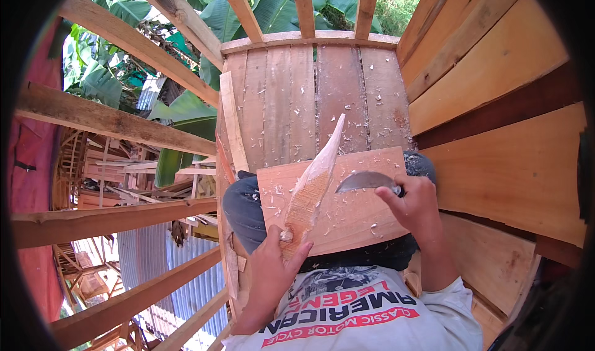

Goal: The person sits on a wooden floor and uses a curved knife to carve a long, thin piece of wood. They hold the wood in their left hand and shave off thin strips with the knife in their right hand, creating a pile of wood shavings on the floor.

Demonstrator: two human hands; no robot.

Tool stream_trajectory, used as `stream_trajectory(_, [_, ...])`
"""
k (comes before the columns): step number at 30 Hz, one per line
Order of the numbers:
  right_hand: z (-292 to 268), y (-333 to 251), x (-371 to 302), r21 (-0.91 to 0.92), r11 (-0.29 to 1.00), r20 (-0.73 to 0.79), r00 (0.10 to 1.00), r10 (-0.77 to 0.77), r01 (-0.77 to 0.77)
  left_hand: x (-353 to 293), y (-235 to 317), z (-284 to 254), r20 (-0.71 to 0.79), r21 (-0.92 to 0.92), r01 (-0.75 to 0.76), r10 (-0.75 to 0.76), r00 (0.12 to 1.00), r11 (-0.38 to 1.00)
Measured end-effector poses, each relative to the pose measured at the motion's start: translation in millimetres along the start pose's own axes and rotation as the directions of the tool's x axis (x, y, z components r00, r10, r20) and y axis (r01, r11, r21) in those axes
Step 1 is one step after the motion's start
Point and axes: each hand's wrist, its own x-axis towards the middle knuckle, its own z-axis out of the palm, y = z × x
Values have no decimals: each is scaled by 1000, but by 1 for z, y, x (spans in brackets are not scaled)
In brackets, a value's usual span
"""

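Observation:
My left hand (pixel 277 257) is closed round the near end of a carved piece of wood (pixel 313 187), which tapers to a pale point at its far end. Its surface is whittled smooth toward the tip and rougher brown lower down. A flat wooden board (pixel 362 218) lies across my lap beneath it, dotted with shavings. On the right, my right hand (pixel 414 201) grips a short curved knife (pixel 365 181) by its handle, most of which my fingers hide. The blade points left, above the board and apart from the carved wood.
Wood shavings are scattered over the plank floor (pixel 273 115) ahead. Wooden slats (pixel 118 125) form an open railing at the left, and board walls (pixel 502 165) stand close on the right. A loose wood strip (pixel 234 122) lies along the floor's left edge. Corrugated metal sheets (pixel 186 276) show beyond the railing.

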Motion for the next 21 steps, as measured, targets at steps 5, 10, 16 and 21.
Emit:
stream_trajectory(5, [21, -28, -21, -93, 996, 145, 989, 24, -11, 10, 17, 2, 64, 76, -80, 75, 995, 994])
stream_trajectory(10, [20, -9, -13, -176, 983, 79, 996, -35, 49, 13, 21, 10, 67, 99, -128, 121, 990, 987])
stream_trajectory(16, [13, -4, -6, -239, 963, 28, 992, -125, 128, 9, 22, 13, 53, 90, -127, 122, 991, 988])
stream_trajectory(21, [24, 5, -3, -290, 933, -109, 961, -252, 212, 5, 25, 9, 107, 64, -36, 29, 994, 997])
